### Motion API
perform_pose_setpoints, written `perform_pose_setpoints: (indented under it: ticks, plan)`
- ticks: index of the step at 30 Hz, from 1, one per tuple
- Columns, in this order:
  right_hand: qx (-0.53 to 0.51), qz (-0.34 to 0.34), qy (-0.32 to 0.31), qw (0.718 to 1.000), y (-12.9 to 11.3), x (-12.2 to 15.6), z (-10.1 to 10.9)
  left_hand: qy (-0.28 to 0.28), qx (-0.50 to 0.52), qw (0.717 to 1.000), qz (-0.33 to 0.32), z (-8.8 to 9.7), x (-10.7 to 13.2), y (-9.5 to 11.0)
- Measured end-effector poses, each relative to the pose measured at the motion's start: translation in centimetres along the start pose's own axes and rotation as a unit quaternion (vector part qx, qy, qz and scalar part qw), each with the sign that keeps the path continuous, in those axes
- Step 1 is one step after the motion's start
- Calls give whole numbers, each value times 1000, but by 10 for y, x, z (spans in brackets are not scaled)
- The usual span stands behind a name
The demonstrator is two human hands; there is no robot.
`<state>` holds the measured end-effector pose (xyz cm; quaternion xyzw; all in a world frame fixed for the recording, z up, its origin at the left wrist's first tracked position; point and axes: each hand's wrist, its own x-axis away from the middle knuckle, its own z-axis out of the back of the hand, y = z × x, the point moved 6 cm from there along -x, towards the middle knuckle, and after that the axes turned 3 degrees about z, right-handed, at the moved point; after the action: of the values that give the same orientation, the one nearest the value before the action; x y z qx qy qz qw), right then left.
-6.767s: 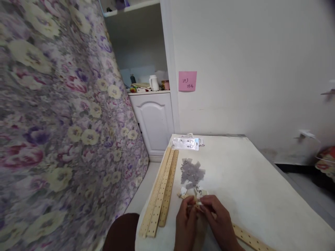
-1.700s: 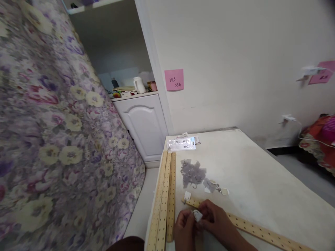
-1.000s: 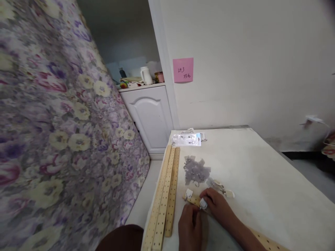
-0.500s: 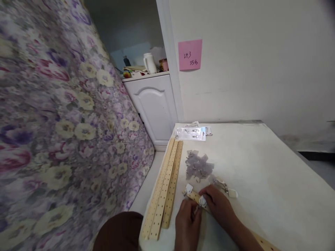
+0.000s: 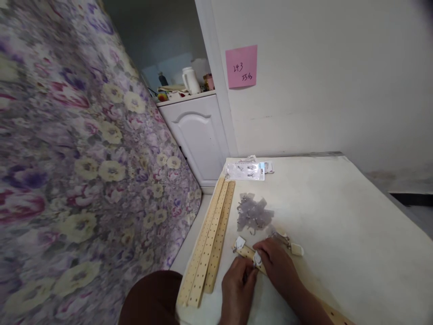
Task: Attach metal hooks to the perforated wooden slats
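A pale wooden strip with rows of holes (image 5: 248, 253) lies slantwise across the near part of the table and passes under my right forearm. Near its far end hangs a white tag with a small metal piece (image 5: 240, 243); a second white tag (image 5: 257, 258) sits between my hands. My left hand (image 5: 237, 285) is closed in a pinch at the strip's near edge, just below that second tag; what its fingertips hold is hidden. My right hand (image 5: 276, 265) is closed over the strip from the other side, fingers beside the same tag.
More perforated wooden strips (image 5: 207, 253) lie along the table's left edge. A heap of small clear bags with metal hooks (image 5: 254, 213) lies beyond my hands. Cream tags with metal parts (image 5: 297, 249) are to the right. A clear blister pack (image 5: 245, 171) rests at the back.
The view has shifted slightly. Both hands stay at the second tag on the strip, with only small finger movement.
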<state>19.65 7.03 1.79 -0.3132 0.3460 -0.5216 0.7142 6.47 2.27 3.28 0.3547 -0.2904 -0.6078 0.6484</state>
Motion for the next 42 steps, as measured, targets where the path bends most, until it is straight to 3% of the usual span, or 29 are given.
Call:
perform_pose_setpoints:
  ticks: [22,42]
  plan:
    - [-5,-7,-27,1000,-3,6,2,13,-46,999,-15,-3,2,-2]
    - [-22,-64,-33,997,-1,-2,6,5,-48,999,-4,-4,3,-6]
